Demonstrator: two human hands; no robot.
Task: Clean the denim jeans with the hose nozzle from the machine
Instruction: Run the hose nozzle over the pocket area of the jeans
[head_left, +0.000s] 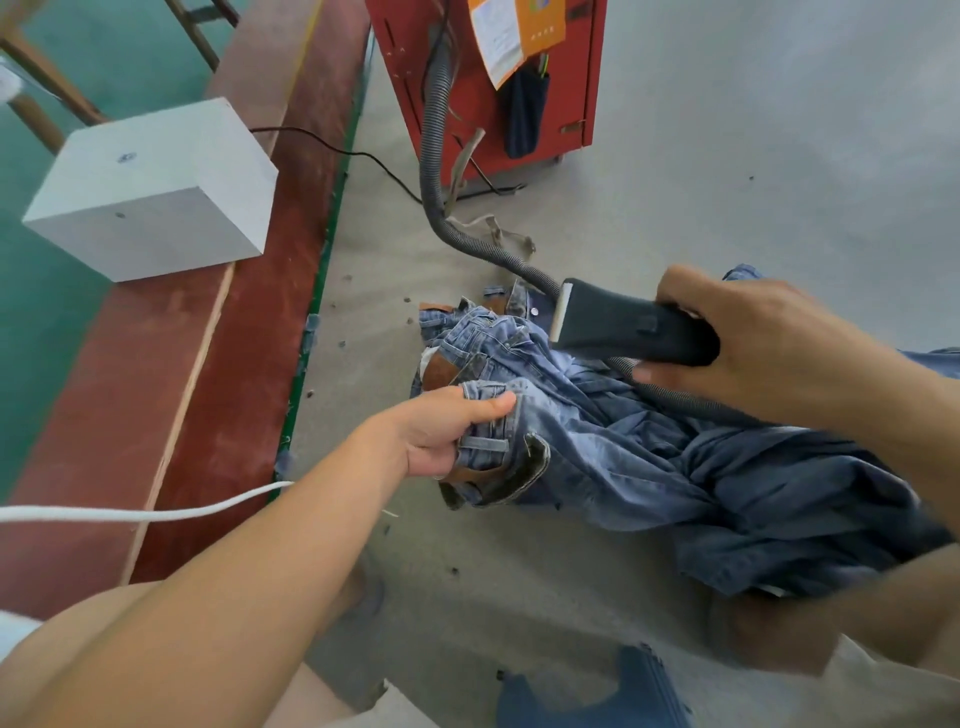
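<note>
- Covering most of the frame, a grey work surface (727, 130) carries a red machine (498, 88) at its far edge.
- Crumpled denim jeans (649, 457) lie on it, near centre.
- A ribbed hose (434, 156) runs from the machine.
- The right hand (769, 343) wraps the dark nozzle (618, 325), apparently just above the waistband.
- The left hand (447, 431) pinches the waistband.

Bright, even daylight, soft shadows, wide-angle bending at edges, slight blur bottom right.
</note>
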